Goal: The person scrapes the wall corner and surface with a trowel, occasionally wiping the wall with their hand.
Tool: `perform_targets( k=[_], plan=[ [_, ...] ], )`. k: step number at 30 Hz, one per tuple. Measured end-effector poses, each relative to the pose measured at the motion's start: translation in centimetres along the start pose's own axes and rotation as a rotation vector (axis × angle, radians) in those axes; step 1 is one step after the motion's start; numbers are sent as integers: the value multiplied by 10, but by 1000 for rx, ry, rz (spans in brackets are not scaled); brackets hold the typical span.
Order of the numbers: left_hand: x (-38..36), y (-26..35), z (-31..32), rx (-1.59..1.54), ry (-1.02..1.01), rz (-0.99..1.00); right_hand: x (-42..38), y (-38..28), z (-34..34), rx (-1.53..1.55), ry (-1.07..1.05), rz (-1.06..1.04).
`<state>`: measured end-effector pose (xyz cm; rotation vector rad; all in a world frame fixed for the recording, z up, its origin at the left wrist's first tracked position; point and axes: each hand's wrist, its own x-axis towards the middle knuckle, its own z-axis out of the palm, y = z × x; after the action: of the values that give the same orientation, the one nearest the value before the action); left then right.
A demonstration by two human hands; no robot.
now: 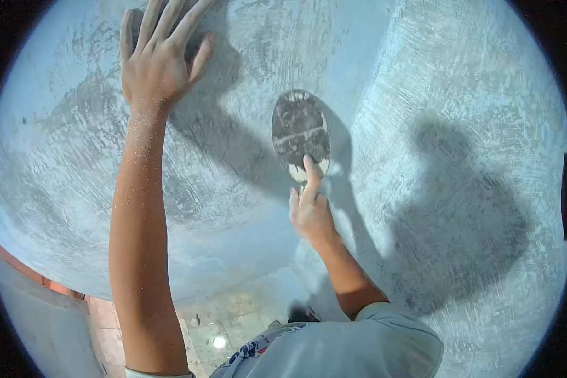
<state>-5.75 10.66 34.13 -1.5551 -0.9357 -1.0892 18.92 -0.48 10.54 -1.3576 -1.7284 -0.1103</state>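
My left hand (156,68) is stretched up at the upper left, palm toward the grey plastered wall (264,57), with its fingers spread and nothing in them. Pale dust coats its wrist and forearm. Near the middle of the view, my right hand (312,214) grips the lower end of a flat oval plate (301,123). One finger lies along the plate's near face. That face is dark, with whitish plaster smears, a pale line across it and a worn pale patch at the bottom. The plate overlaps the wall and throws a shadow to its right.
To the right, a second wall surface (460,82) meets the first at a corner and carries my shadow. Scratchy, patchy plaster covers both. Below lies a pale tiled floor (239,327) with a bright spot of light. A reddish edge (28,268) runs at the lower left.
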Motion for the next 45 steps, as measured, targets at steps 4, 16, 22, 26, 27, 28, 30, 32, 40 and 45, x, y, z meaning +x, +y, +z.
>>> perform_targets(
  k=[4,16,22,26,27,28,30,32,40,45],
  plan=[
    [-1,2,1,-27,25,-18,32,-7,-18,10,30,-7],
    [-1,0,-2,-28,-4,-27,-7,13,13,-42,-45,89],
    [-2,2,1,-31,35,-9,37,-1,-7,-3,107,-57],
    [-1,-2,0,-26,30,10,-23,13,22,-63,47,-19],
    [-2,-2,0,-26,32,11,-23,16,22,-65,25,-4],
    [-2,-2,1,-30,33,13,-22,15,19,-68,2,10],
    [-1,0,-3,18,-25,5,-7,1,-1,-79,-83,85],
    [-1,3,-1,-23,30,1,14,-14,-26,-40,-35,9],
    [-6,-1,4,15,27,3,-16,2,5,14,-24,17],
    [-5,1,-5,40,-65,-2,29,-19,-31,-1,-70,85]
  ],
)
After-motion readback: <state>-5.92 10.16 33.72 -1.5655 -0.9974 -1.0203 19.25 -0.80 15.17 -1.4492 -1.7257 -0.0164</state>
